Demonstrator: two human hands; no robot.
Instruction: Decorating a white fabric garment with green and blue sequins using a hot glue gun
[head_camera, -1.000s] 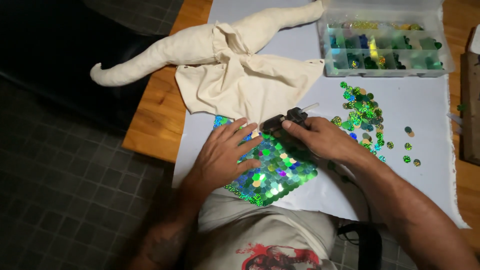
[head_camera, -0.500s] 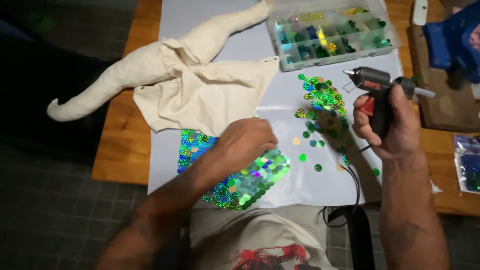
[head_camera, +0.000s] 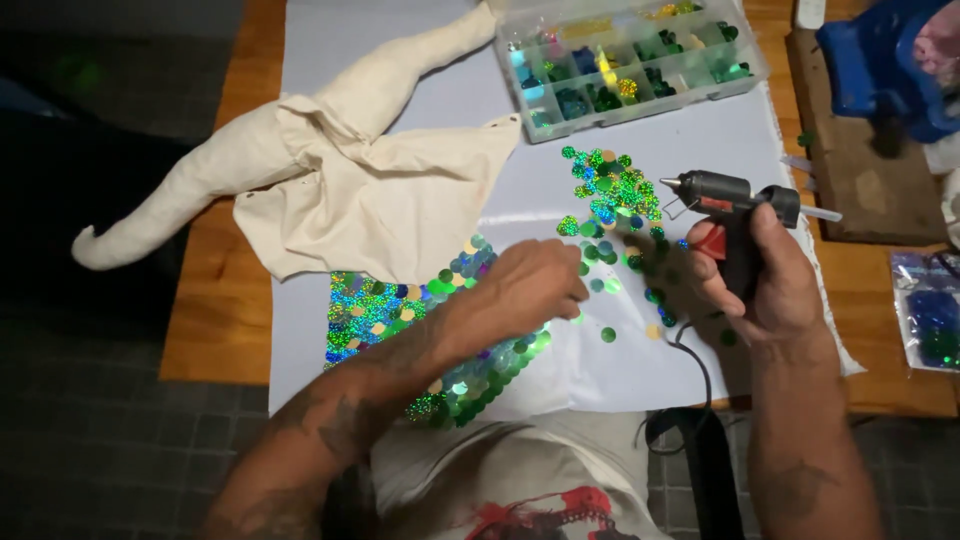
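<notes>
While the right hand (head_camera: 770, 285) keeps the black glue gun (head_camera: 735, 215) lifted off the table, fingers wrapped round its grip and one finger near the red trigger, its nozzle points left over the loose sequins (head_camera: 615, 205). The left hand (head_camera: 535, 285) hovers at the edge of that scatter with its fingers curled downward; I cannot tell whether a sequin is pinched between the fingertips, since the knuckles hide them. Just beneath and to the left of that hand lies the sequinned panel (head_camera: 400, 320), a patch of overlapping green and blue discs, part of it tucked under the cream cloth figure (head_camera: 340, 180). From where I stand, the careful way to do this seems to be to take one disc at a time from the pile, keeping the hot nozzle well apart from the left fingers and from the white sheet (head_camera: 720, 130). A small dot of glue would probably serve better than a large one, so nothing oozes over neighbouring discs. Each new piece looks best set so that it overlaps the row before, like scales. The gun's cord (head_camera: 700, 370) trails down toward the person's lap and could drag through the loose discs if pulled. The clear compartment box (head_camera: 630, 60) sits further back, out of the way.
</notes>
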